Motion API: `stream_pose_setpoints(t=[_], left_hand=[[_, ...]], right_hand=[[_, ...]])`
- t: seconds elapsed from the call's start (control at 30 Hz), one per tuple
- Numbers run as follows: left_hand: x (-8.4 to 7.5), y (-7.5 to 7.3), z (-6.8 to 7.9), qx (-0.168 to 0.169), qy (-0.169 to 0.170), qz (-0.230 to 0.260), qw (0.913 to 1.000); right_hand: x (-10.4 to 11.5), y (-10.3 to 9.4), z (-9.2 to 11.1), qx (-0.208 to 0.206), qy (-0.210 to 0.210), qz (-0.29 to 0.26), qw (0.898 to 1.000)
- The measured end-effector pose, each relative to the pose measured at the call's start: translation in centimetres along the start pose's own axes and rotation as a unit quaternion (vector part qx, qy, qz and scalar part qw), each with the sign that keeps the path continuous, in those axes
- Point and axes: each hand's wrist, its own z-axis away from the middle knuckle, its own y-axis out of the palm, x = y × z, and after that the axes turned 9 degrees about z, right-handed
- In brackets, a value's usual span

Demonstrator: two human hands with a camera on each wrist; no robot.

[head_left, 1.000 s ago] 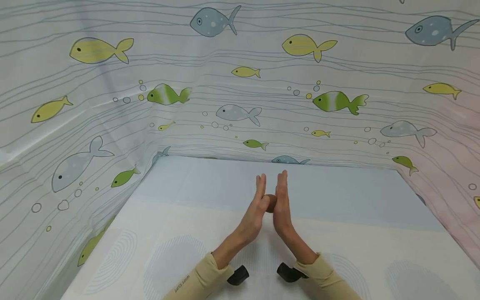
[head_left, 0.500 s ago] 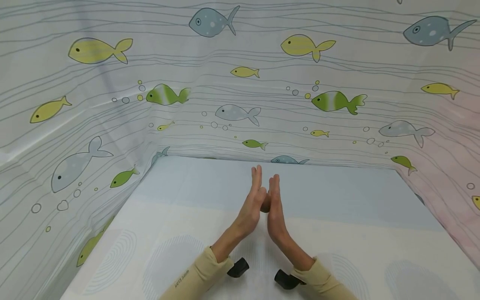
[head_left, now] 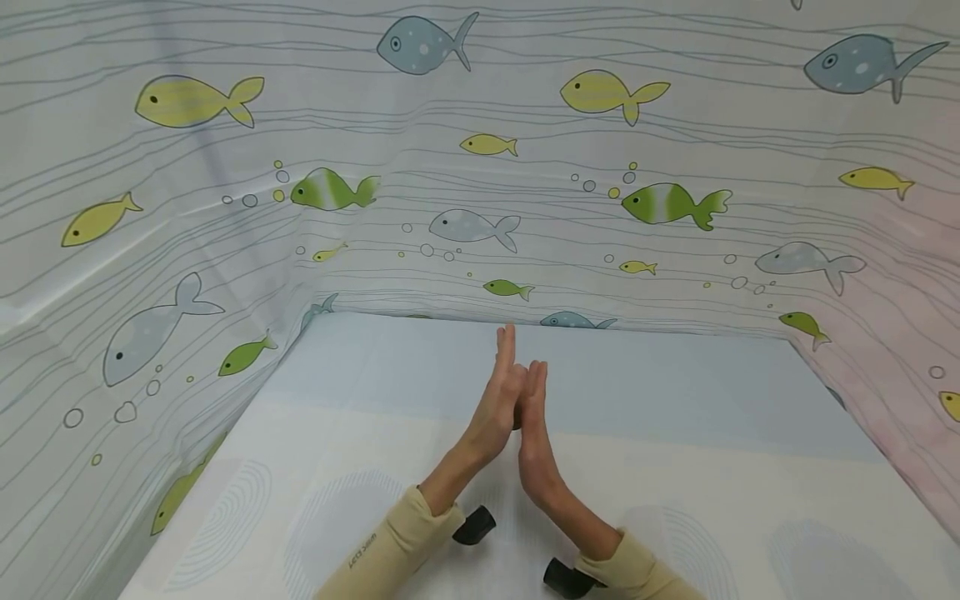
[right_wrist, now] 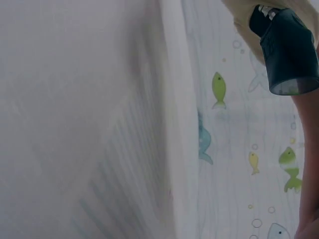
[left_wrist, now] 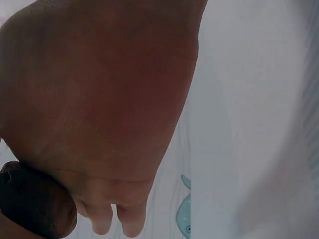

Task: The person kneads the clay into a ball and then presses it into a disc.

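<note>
Both hands stand palm to palm above the middle of the table, fingers straight and pointing up and away. Between the palms of my left hand (head_left: 498, 408) and my right hand (head_left: 534, 429) a dark brown rounded lump (head_left: 517, 417) is pressed, mostly hidden in the head view. The left wrist view shows the left palm (left_wrist: 109, 99) large, with the smooth, oblong lump (left_wrist: 37, 201) against it near the finger bases. What the lump is made of is unclear. The right hand's fingers do not show in the right wrist view.
A table (head_left: 675, 400) with a pale blue and white patterned cover lies below the hands. Fish-printed curtains (head_left: 480, 183) hang behind and at both sides. Black wrist cameras (head_left: 474, 525) sit under the sleeves; one camera (right_wrist: 289, 55) shows in the right wrist view.
The right hand has slid back toward the body and left while the left hand moved forward, palms rubbing past each other. The lump is now more covered.
</note>
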Motion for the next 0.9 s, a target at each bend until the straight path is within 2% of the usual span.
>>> stream_pose_setpoints(t=[0.27, 0.6, 0.9], left_hand=[[0.6, -0.3, -0.2, -0.001, 0.008, -0.005, 1.0000], [1.6, -0.6, -0.4, -0.004, 0.002, -0.016, 0.9999], [2.5, -1.0, -0.3, -0.013, -0.027, -0.002, 0.9995]], right_hand=[[0.4, 0.3, 0.5, -0.001, 0.009, -0.007, 1.000], [0.7, 0.3, 1.0, -0.007, 0.010, -0.005, 1.000], [1.0, -0.1, 1.0, -0.010, -0.005, 0.011, 1.000]])
